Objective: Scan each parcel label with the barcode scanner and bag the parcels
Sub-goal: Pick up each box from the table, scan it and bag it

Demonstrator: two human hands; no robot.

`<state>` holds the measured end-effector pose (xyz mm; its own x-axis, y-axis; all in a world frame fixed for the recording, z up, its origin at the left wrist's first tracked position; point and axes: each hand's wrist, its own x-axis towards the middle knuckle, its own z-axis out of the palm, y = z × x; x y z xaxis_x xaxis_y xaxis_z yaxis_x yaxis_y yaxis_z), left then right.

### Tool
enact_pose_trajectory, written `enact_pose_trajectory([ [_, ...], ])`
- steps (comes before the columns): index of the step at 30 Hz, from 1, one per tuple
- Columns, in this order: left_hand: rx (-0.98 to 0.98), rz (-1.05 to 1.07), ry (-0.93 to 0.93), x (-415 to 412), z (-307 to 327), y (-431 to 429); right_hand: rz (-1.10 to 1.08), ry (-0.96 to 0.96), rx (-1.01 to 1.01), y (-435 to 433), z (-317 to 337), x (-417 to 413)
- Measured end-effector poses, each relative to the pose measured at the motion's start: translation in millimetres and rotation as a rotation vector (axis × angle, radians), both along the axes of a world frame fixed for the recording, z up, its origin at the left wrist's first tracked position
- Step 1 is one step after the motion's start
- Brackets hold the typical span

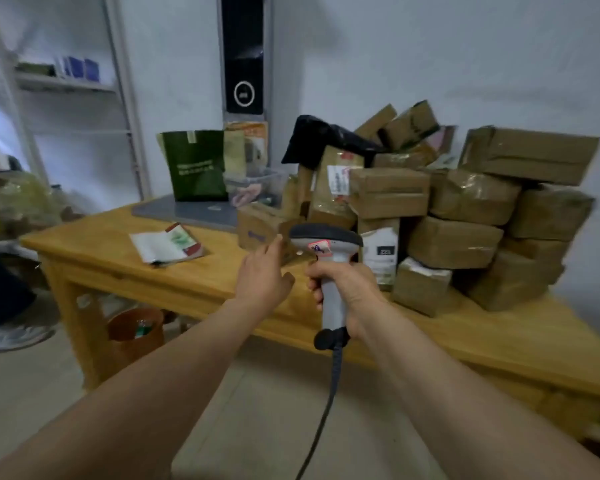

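A pile of brown taped parcels covers the right half of a wooden table. My right hand grips the grey handle of a corded barcode scanner, its dark head pointing at the pile. A parcel with a white label stands just behind the scanner head. My left hand is stretched forward, fingers straight, close to a small brown box at the pile's left edge; whether it touches the box I cannot tell. A black plastic bag is draped over the pile's top left.
A green paper bag stands on a grey mat at the table's back. An open booklet lies on the left part. A clear plastic tub sits beside the parcels. An orange bin stands under the table. White shelving is at left.
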<state>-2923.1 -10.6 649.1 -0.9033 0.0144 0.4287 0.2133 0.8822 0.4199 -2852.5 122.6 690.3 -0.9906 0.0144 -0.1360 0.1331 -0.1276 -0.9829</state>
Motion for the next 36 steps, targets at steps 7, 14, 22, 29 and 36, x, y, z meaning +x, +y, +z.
enact_pose_trajectory([
  [7,0.167,-0.171,0.052,-15.3,57.8,95.6,-0.213,0.127,-0.151,100.4,35.9,9.5],
  [14,0.873,-0.015,-0.265,-53.3,115.9,144.8,-0.273,0.119,-0.248,164.2,43.0,-21.0],
  [22,1.356,0.031,-0.634,-49.7,146.4,168.1,-0.185,0.11,-0.227,184.4,39.5,-56.9],
  [29,1.496,0.029,-0.537,-32.1,150.0,171.2,-0.209,0.141,-0.242,184.5,35.5,-57.2],
  [36,1.514,-0.247,-0.342,0.2,108.8,117.6,-0.237,0.175,-0.289,164.9,29.4,-37.7],
])
